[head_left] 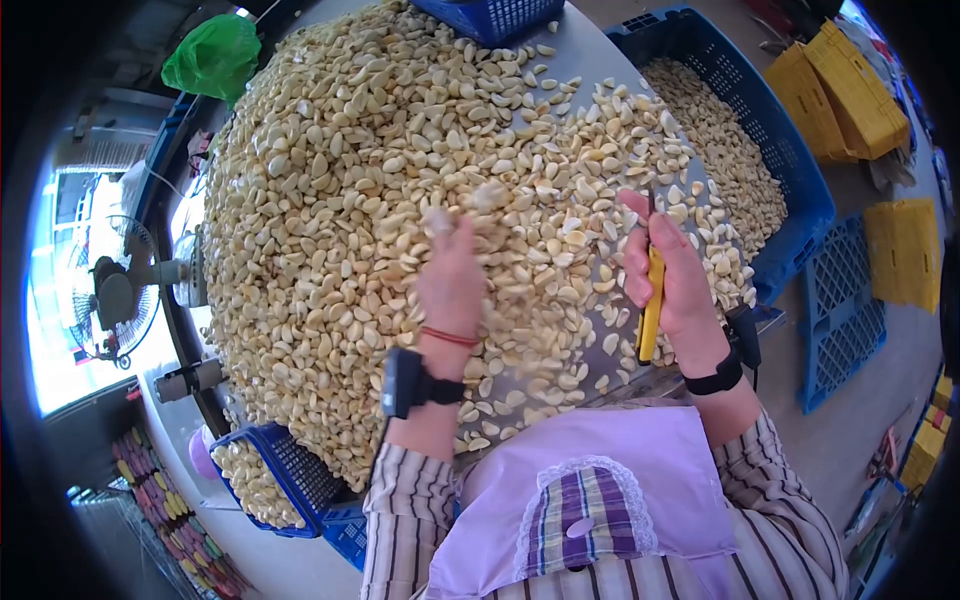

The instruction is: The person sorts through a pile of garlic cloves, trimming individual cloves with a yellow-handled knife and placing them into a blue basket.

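Lower centre of the frame: reaching up out of a striped sleeve [400,520] with the left hand [452,275], back upward, wrist straight, fingertips in among the cloves [330,200]. Too blurred to tell how far open, or whether holding any. Just right of it, gripping a knife [652,300] in the right hand [672,270], fist closed round the yellow handle, thumb uppermost, wrist bent slightly inward. Long axis of the knife nearly upright in the frame, blade end toward the top, butt toward the bottom. Under both hands, cloves heaped on a round metal counter [590,45], filling the middle and upper left. Further off, a blue crate [800,190] of cloves at upper right, with yellow crates [845,90] beyond.
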Motion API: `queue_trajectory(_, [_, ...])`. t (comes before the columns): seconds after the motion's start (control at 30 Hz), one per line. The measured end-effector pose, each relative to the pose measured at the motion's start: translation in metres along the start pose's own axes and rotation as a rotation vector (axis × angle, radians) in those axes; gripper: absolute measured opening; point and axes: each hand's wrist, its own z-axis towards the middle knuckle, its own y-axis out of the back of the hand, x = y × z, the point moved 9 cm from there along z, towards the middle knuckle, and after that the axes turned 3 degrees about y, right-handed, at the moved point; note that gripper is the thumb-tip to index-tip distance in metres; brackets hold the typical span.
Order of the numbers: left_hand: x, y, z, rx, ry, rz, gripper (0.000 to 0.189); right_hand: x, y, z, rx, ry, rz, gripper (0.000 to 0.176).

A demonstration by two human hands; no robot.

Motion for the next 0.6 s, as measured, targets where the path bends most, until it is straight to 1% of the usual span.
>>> queue_trajectory(0.07, [-0.059,0.015,-0.012,-0.014,-0.111,0.052,0.046,0.000,0.001,0.003,-0.008,-0.004,0.058,0.046])
queue_trajectory(0.13, [-0.082,-0.008,-0.028,0.260,-0.143,-0.192,0.043,-0.001,0.004,0.006,0.001,-0.015,0.107,0.047])
queue_trajectory(0.17, [-0.087,-0.003,-0.038,0.260,-0.140,-0.191,0.043,0.000,0.008,0.007,-0.004,-0.025,0.173,0.047])
queue_trajectory(0.23, [-0.122,0.004,-0.068,0.456,-0.441,-0.333,0.046,0.002,0.019,0.008,-0.043,-0.048,0.250,0.049])
queue_trajectory(0.27, [-0.118,0.011,-0.067,0.454,-0.439,-0.330,0.046,0.006,0.019,0.009,-0.040,-0.048,0.251,0.049])
queue_trajectory(0.33, [-0.098,0.016,-0.069,0.615,-0.412,-0.425,0.045,0.007,0.027,0.008,-0.135,-0.092,0.270,0.051])
queue_trajectory(0.37, [-0.074,0.030,-0.053,0.391,-0.334,-0.527,0.043,0.006,0.027,0.008,-0.109,-0.088,0.256,0.052])
queue_trajectory(0.43, [-0.010,0.041,-0.011,0.372,0.011,-0.329,0.035,-0.001,0.026,0.007,-0.101,-0.108,0.249,0.052])
queue_trajectory(0.47, [0.025,0.063,0.006,0.054,0.114,-0.515,0.025,-0.006,0.025,0.007,-0.091,-0.126,0.240,0.052])
queue_trajectory(0.53, [0.072,0.075,0.031,-0.155,0.100,-0.285,0.021,-0.014,0.019,0.007,-0.083,-0.137,0.222,0.051])
queue_trajectory(0.57, [0.083,0.071,0.040,-0.156,0.101,-0.286,0.021,-0.020,0.014,0.006,-0.078,-0.165,0.213,0.051])
queue_trajectory(0.6, [0.087,0.066,0.049,-0.125,0.063,-0.222,0.021,-0.025,0.010,0.005,-0.072,-0.193,0.204,0.050])
